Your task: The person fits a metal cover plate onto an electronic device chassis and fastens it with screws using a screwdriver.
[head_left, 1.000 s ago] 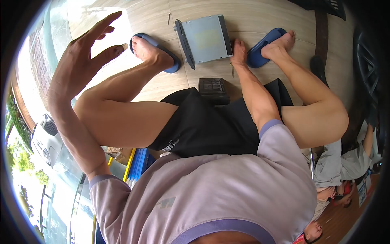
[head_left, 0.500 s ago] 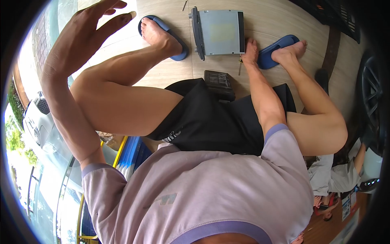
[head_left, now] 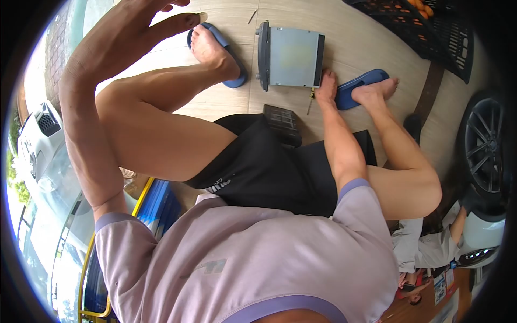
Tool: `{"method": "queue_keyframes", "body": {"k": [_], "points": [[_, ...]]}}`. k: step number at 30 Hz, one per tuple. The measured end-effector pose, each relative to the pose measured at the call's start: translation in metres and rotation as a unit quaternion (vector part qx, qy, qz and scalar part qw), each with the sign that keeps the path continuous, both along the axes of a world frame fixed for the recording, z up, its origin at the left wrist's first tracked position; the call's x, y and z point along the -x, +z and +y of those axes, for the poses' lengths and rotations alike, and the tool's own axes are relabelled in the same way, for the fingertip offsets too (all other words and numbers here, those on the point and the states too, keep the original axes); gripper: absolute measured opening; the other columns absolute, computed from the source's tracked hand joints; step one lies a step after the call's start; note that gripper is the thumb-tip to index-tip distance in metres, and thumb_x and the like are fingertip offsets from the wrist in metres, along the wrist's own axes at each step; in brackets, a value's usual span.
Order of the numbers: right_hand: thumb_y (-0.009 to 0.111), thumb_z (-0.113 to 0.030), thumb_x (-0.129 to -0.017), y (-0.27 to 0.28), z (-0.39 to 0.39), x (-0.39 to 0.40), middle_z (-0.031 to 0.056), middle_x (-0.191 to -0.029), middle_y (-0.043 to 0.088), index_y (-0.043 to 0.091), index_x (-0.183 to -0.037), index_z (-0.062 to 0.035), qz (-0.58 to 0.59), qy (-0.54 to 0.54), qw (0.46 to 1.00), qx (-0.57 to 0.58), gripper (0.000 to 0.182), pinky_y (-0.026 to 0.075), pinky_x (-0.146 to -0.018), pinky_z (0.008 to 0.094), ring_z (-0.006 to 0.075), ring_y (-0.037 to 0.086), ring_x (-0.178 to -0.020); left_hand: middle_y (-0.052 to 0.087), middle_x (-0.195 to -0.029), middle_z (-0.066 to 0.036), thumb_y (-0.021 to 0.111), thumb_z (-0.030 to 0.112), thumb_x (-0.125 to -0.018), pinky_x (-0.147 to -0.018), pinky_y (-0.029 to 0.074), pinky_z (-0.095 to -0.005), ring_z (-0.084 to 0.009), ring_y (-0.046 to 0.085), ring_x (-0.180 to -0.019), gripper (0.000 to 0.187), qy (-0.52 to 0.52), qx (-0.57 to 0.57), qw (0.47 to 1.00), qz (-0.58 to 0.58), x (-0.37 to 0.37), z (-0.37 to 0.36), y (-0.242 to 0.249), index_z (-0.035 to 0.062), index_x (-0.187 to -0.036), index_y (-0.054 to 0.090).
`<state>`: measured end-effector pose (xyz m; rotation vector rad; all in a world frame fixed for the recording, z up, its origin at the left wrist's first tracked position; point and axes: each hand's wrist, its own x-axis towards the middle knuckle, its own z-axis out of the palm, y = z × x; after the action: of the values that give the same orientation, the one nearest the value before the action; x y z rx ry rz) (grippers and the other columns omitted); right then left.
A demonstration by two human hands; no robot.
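Note:
A car stereo (head_left: 296,56), a grey metal box with a black knobbed front panel, lies on the tiled floor between my feet. My right hand (head_left: 326,89) is at its rear right edge, fingers bent against the corner. Beside that hand is a thin screwdriver (head_left: 311,99) with a yellow-and-black handle, its shaft pointing back toward me. My left hand (head_left: 129,37) is raised close to the camera at upper left, holding nothing visible. Its thumb stands apart from the fingers, which are partly cut off by the frame's top.
A dark case (head_left: 283,125) sits between my legs. Near the top lies a small thin rod (head_left: 252,16). A black crate (head_left: 425,32) with orange things stands upper right, a wheel (head_left: 483,142) below it. Another person (head_left: 431,245) is lower right; a car (head_left: 43,129) is outside at left.
The view has tilted, so the stereo and floor sit lower and more of the crate and wheel shows. My left hand has shifted slightly right and up; my right hand stays at the stereo's edge.

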<state>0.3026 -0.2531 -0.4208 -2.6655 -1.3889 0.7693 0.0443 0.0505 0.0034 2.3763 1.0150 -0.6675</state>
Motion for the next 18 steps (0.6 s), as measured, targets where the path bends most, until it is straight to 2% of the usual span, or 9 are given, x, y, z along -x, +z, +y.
{"method": "queue_keyframes", "body": {"k": [3, 5, 6, 9, 10, 11, 13, 14, 18], "points": [[0.077, -0.001, -0.071, 0.005, 0.001, -0.005, 0.0267, -0.115, 0.058, 0.051, -0.112, 0.0024, 0.015, 0.003, 1.000, 0.024, 0.050, 0.053, -0.092, 0.0475, 0.0438, 0.061, -0.110, 0.068, -0.119, -0.022, 0.056, 0.041, -0.101, -0.091, 0.054, -0.0433, -0.0365, 0.069, -0.105, 0.060, -0.010, 0.019, 0.998, -0.061, 0.005, 0.004, -0.001, 0.0047, -0.147, 0.044], [0.079, -0.004, -0.072, 0.008, 0.003, -0.009, 0.0271, -0.114, 0.060, 0.052, -0.113, 0.0020, 0.024, 0.003, 0.999, 0.030, 0.049, 0.053, -0.092, 0.0477, 0.0438, 0.061, -0.109, 0.068, -0.121, -0.022, 0.056, 0.042, -0.101, -0.090, 0.054, -0.0432, -0.0368, 0.069, -0.104, 0.061, -0.027, 0.000, 0.998, -0.057, 0.012, 0.007, -0.005, 0.0039, -0.147, 0.043], [0.079, -0.009, -0.075, 0.016, 0.004, -0.009, 0.0286, -0.108, 0.065, 0.058, -0.108, 0.0040, 0.009, -0.010, 1.000, 0.009, 0.042, 0.055, -0.087, 0.0470, 0.0451, 0.065, -0.100, 0.068, -0.121, -0.022, 0.057, 0.042, -0.100, -0.090, 0.054, -0.0432, -0.0370, 0.069, -0.103, 0.062, -0.035, -0.008, 0.998, -0.056, 0.014, 0.007, -0.007, 0.0034, -0.147, 0.043], [0.076, -0.011, -0.077, 0.019, 0.006, -0.012, 0.0309, -0.102, 0.067, 0.063, -0.102, 0.0064, 0.064, -0.213, 0.974, -0.048, 0.033, 0.057, -0.081, 0.0458, 0.0482, 0.067, -0.090, 0.067, -0.122, -0.022, 0.058, 0.041, -0.100, -0.089, 0.055, -0.0439, -0.0371, 0.069, -0.102, 0.063, -0.055, -0.003, 0.992, -0.112, 0.013, 0.002, 0.001, 0.0025, -0.147, 0.043], [0.071, -0.007, -0.083, 0.021, 0.005, -0.014, 0.0285, -0.097, 0.069, 0.066, -0.098, 0.0087, 0.041, -0.217, 0.972, -0.076, 0.022, 0.060, -0.073, 0.0419, 0.0438, 0.071, -0.080, 0.067, -0.122, -0.022, 0.058, 0.040, -0.100, -0.088, 0.055, -0.0442, -0.0373, 0.069, -0.101, 0.062, -0.049, 0.000, 0.995, -0.091, 0.011, 0.000, 0.001, 0.0022, -0.146, 0.043], [0.069, -0.006, -0.085, 0.018, 0.005, -0.016, 0.0267, -0.096, 0.070, 0.065, -0.099, 0.0095, 0.141, -0.314, 0.932, -0.115, 0.021, 0.061, -0.074, 0.0409, 0.0405, 0.071, -0.080, 0.067, -0.121, -0.022, 0.059, 0.039, -0.099, -0.088, 0.055, -0.0445, -0.0375, 0.069, -0.101, 0.062, -0.044, 0.001, 0.997, -0.071, 0.008, -0.002, 0.001, 0.0020, -0.146, 0.044], [0.065, -0.003, -0.088, 0.004, -0.001, -0.024, 0.0231, -0.094, 0.070, 0.063, -0.100, 0.0110, 0.329, -0.485, 0.789, -0.185, 0.019, 0.062, -0.074, 0.0387, 0.0339, 0.072, -0.079, 0.068, -0.119, -0.023, 0.060, 0.037, -0.099, -0.087, 0.056, -0.0448, -0.0380, 0.069, -0.099, 0.060, -0.056, 0.005, 0.996, -0.065, 0.008, -0.002, -0.001, 0.0015, -0.145, 0.045], [0.062, -0.003, -0.094, 0.013, 0.000, -0.026, 0.0206, -0.100, 0.067, 0.058, -0.106, 0.0129, 0.367, -0.486, 0.774, -0.171, 0.020, 0.062, -0.081, 0.0428, 0.0311, 0.070, -0.088, 0.068, -0.118, -0.023, 0.060, 0.035, -0.099, -0.086, 0.056, -0.0449, -0.0383, 0.069, -0.098, 0.058, -0.074, 0.008, 0.994, -0.079, 0.010, -0.001, -0.006, 0.0013, -0.145, 0.046], [0.064, -0.002, -0.093, 0.040, 0.006, -0.037, 0.0182, -0.096, 0.066, 0.058, -0.103, 0.0086, 0.407, -0.549, 0.676, -0.276, 0.016, 0.062, -0.083, 0.0417, 0.0300, 0.068, -0.087, 0.070, -0.104, -0.025, 0.060, 0.027, -0.098, -0.082, 0.055, -0.0459, -0.0408, 0.069, -0.091, 0.046, -0.125, 0.020, 0.983, -0.134, 0.005, -0.004, -0.024, -0.0002, -0.134, 0.055]]}}
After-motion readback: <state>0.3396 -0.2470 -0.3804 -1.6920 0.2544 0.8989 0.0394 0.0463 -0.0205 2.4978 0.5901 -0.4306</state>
